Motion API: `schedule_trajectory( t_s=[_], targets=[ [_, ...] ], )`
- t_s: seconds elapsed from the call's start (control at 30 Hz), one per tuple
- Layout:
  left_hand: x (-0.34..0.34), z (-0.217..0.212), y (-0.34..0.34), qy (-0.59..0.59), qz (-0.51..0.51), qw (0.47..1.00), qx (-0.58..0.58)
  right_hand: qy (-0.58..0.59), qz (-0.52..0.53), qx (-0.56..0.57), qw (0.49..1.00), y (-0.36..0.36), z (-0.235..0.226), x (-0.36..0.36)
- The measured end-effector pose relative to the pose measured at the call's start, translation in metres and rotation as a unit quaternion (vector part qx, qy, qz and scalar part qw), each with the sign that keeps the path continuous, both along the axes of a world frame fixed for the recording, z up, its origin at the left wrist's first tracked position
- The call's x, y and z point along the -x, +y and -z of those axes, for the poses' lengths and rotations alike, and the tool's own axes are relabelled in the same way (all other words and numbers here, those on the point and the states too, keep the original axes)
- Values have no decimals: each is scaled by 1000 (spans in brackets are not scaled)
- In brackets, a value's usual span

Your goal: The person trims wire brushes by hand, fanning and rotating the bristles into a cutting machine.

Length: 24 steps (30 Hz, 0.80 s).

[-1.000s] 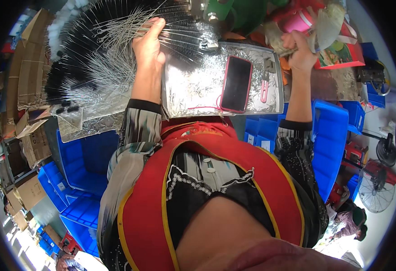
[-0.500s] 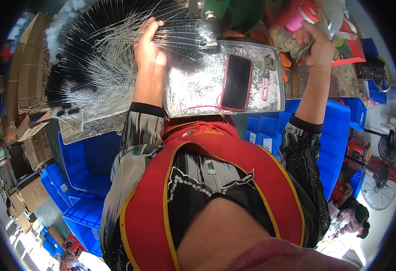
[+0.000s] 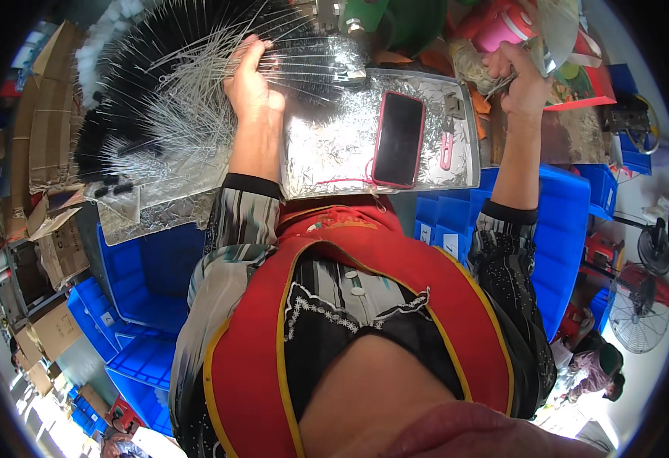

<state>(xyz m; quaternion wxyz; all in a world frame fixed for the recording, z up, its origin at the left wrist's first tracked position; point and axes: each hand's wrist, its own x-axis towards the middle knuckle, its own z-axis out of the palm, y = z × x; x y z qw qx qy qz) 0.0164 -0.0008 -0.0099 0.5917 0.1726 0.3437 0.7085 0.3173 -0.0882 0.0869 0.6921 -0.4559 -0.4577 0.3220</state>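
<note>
My left hand [image 3: 253,90] is closed around a bundle of thin twisted-wire brushes [image 3: 304,62]. Their dark bristles point right, over the tray's far edge, and looped wire ends fan out to the left. Behind that hand lies a big pile of similar brushes [image 3: 170,122] with black bristles and bare wire stems. At the far right, my right hand [image 3: 523,80] has its fingers curled beside a beige tangled bundle [image 3: 468,65]. A greyish piece shows under those fingers, but its kind is hidden.
A white tray [image 3: 334,183] strewn with short wire bits holds a red-cased phone [image 3: 399,141] and a small pink tool [image 3: 446,150]. Green machinery [image 3: 411,27] stands beyond. Blue bins [image 3: 563,244] and cardboard boxes [image 3: 52,114] flank me; a fan [image 3: 639,309] stands right.
My right hand has shifted left and slightly toward me beside the beige bundle. My left hand has moved only a little, still holding the brushes.
</note>
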Motion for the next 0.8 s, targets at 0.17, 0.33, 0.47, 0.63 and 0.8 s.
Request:
schedule_trajectory(
  t_s=[0.17, 0.33, 0.47, 0.63, 0.8],
  targets=[
    [-5, -5, -3, -26, -41, 999, 11, 7, 34, 66, 997, -2, -15, 1],
    [-2, -6, 0, 3, -8, 1000, 16, -23, 38, 152, 987, -1, -36, -6],
    [0, -9, 1, 34, 22, 998, 39, -36, 18, 173, 984, 1, -49, -13],
    [-2, -13, -1, 45, 19, 998, 48, -31, 40, 176, 983, 0, -60, 3],
    [-4, -14, 0, 31, 40, 998, 41, -14, 68, -10, 998, -4, -14, -1]
  ],
)
